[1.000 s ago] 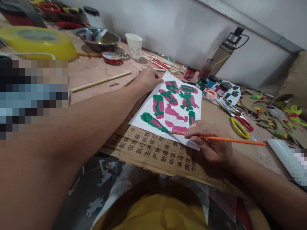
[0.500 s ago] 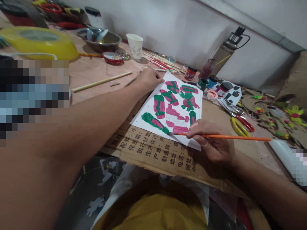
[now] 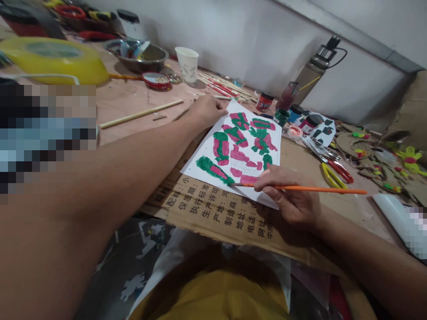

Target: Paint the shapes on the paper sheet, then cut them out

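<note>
A white sheet of paper (image 3: pixel 203 170) lies on the cardboard, carrying pink and green painted shapes and some pencilled lines. My right hand (image 3: pixel 293 198) is closed round an orange-handled paintbrush (image 3: pixel 320 190), its handle pointing right. The brush tip touches the lower end of the long green and pink shape near the sheet's bottom edge. At the sheet's upper left edge, my left hand (image 3: pixel 208 110) has its fingers curled and gripping the paper, the fingertips partly hidden. Beyond the sheet stand an open green paint jar (image 3: pixel 282 117) and a red paint jar (image 3: pixel 264 102).
Printed cardboard (image 3: pixel 213 215) lies under the paper. Scissors (image 3: pixel 334 174), a thermos (image 3: pixel 310 73) and cardboard crafts (image 3: pixel 356 144) are on the right. Farther back are a paper cup (image 3: pixel 187 64), a metal bowl (image 3: pixel 140 60) and a yellow tape roll (image 3: pixel 90 66).
My right hand and the paintbrush have shifted slightly left, the tip moving along the green shape's lower end. My left hand stays at the paper's edge.
</note>
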`<state>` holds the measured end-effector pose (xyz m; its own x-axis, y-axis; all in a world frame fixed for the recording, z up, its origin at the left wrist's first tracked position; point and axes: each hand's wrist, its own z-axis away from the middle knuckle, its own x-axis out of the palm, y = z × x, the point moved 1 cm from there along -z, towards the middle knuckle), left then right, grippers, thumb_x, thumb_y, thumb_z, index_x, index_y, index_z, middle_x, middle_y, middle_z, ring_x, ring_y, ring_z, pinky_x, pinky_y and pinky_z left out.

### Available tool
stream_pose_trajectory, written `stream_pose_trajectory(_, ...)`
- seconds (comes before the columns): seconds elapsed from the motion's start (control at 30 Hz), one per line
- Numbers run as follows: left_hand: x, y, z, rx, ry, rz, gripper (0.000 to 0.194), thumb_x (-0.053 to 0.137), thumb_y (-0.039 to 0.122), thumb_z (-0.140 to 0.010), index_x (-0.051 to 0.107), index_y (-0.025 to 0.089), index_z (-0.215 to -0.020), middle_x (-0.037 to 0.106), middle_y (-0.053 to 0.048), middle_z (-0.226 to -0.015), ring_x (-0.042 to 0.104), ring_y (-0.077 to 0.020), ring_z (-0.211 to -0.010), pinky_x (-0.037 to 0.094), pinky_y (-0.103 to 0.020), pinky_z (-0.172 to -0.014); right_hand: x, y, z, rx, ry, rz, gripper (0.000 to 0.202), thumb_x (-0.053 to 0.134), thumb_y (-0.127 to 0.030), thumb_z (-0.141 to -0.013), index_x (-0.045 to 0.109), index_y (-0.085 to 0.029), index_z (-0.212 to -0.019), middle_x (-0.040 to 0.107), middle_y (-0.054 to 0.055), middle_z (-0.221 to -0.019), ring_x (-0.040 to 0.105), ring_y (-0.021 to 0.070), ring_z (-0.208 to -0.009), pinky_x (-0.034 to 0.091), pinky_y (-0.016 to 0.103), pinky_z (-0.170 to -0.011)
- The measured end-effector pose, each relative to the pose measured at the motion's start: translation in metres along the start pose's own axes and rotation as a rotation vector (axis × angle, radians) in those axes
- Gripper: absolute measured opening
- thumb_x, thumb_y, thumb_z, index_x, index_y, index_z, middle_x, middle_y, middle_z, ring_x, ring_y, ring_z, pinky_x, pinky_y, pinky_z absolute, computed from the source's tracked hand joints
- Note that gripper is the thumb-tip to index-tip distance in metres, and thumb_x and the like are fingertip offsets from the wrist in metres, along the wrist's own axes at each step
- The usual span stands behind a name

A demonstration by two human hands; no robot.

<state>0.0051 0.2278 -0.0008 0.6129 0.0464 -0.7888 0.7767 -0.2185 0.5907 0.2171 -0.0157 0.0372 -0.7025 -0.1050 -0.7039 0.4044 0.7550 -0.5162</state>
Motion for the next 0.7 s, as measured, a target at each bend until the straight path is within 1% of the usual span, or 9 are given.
stream_pose_trajectory(0.13,0.0005,-0.0006,-0.0008,0.007,0.005,0.002,0.019,0.074,0.034,-0.097,0.085,0.019,-0.096,0.083,-0.013,-0.108,0.071,-0.0273,-0.1,0.047,-0.036,-0.086,-0.0016,0.0013,0.0002,-0.004,0.079,0.054,0.024,0.059,-0.032,-0.115,0.078,-0.023,-0.104,0.081,0.007,-0.092,0.076,0.0212,-0.082,0.063,0.035,-0.082)
stream_pose_trajectory(0.23,0.0004,-0.0007,-0.0007,-0.002,0.002,0.024,0.02,0.075,0.034,-0.096,0.086,0.018,-0.098,0.083,-0.014,-0.109,0.071,-0.0283,-0.102,0.048,-0.036,-0.089,-0.001,0.004,0.0012,0.007,0.076,0.084,0.023,0.061,-0.034,-0.113,0.079,-0.023,-0.104,0.08,0.006,-0.088,0.075,0.0216,-0.081,0.064,0.036,-0.084)
stream_pose_trajectory(0.37,-0.0004,0.0002,0.0004,-0.026,-0.009,0.05,0.018,0.075,0.034,-0.095,0.086,0.02,-0.099,0.083,-0.013,-0.108,0.07,-0.0272,-0.101,0.048,-0.035,-0.091,-0.0018,0.0044,0.0033,0.026,0.065,0.057,0.02,0.062,-0.031,-0.113,0.079,-0.023,-0.106,0.082,0.007,-0.093,0.077,0.0221,-0.083,0.065,0.036,-0.083)
stream_pose_trajectory(0.53,-0.001,0.0008,0.0018,-0.013,-0.003,0.026,0.017,0.075,0.036,-0.095,0.085,0.021,-0.093,0.083,-0.01,-0.103,0.07,-0.0261,-0.096,0.048,-0.035,-0.085,-0.0001,0.0053,-0.0008,0.026,0.109,0.068,0.021,0.058,-0.03,-0.115,0.077,-0.023,-0.108,0.082,0.007,-0.097,0.079,0.0214,-0.087,0.066,0.034,-0.081)
stream_pose_trajectory(0.7,-0.0005,-0.0001,0.0013,0.006,-0.004,0.028,0.019,0.074,0.036,-0.095,0.086,0.021,-0.095,0.083,-0.012,-0.103,0.071,-0.0285,-0.096,0.049,-0.039,-0.086,0.0029,0.0073,-0.0061,-0.06,0.1,0.108,0.021,0.056,-0.028,-0.117,0.074,-0.023,-0.108,0.079,0.006,-0.094,0.076,0.0187,-0.089,0.064,0.03,-0.082)
